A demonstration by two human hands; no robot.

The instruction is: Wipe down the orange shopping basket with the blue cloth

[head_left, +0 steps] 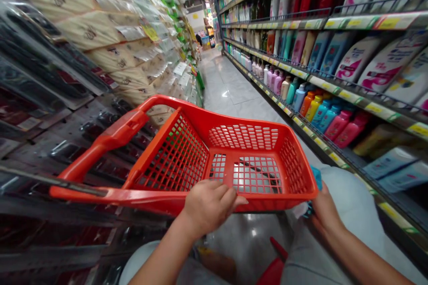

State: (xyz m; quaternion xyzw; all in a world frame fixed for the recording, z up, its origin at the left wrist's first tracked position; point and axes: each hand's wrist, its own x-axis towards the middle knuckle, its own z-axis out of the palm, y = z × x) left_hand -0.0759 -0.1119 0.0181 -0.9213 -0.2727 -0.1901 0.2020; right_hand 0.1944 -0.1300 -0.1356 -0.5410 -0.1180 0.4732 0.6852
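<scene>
Your left hand point(209, 209) has its fingers point(228, 197) curled shut over the near rim of the red basket point(270, 203). Your right hand point(326, 211) is by 1 blue thing point(316, 177) at the basket's corner; its fingers are partly hidden, so you can't tell how open they are. Past the basket, shiny floor point(230, 80) runs between bottles point(337, 124) and stacked packs point(90, 31).

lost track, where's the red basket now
In the head view, the basket is central, left hand on its near rim, bottle shelves to its right.
</scene>
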